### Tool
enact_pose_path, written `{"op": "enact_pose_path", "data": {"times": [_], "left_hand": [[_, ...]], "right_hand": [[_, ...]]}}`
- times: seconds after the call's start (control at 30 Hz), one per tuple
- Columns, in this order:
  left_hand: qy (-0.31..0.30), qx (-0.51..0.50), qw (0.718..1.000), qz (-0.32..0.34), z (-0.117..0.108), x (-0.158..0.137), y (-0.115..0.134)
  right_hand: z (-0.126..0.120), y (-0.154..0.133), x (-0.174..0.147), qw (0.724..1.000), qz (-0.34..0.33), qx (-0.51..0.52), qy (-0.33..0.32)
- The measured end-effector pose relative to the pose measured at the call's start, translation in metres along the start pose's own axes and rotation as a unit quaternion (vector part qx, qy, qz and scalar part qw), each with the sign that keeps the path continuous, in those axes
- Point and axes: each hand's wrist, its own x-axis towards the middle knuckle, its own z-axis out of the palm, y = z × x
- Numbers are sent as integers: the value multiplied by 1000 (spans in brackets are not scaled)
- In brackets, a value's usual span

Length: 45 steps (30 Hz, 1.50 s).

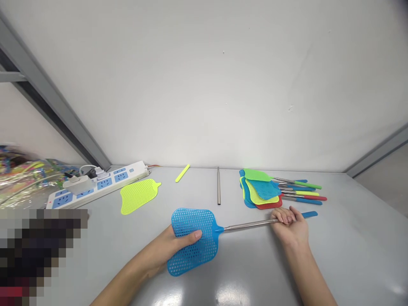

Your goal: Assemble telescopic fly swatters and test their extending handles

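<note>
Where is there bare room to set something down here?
Free: between the loose yellow mesh head and metal tube, in front of the yellow strip; also right of the right forearm. Crowded: the swatter pile behind the right hand, and around the power strip.

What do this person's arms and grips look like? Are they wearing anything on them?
The left forearm and right forearm look bare: no sleeves, watch or bracelet show. The left grip and right grip are ordinary human hands, without gloves. I see no rings or markings.
</note>
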Motion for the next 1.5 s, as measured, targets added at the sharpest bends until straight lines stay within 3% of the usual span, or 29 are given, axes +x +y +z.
{"op": "enact_pose_path", "data": {"times": [0.37,1.5], "left_hand": [[35,-60,997,-25,2,3,-2],[68,-78,994,-42,4,7,-3]], "right_hand": [[-3,12,-4,998,-50,15,-22],[-4,23,-9,996,-68,-3,-52]]}}
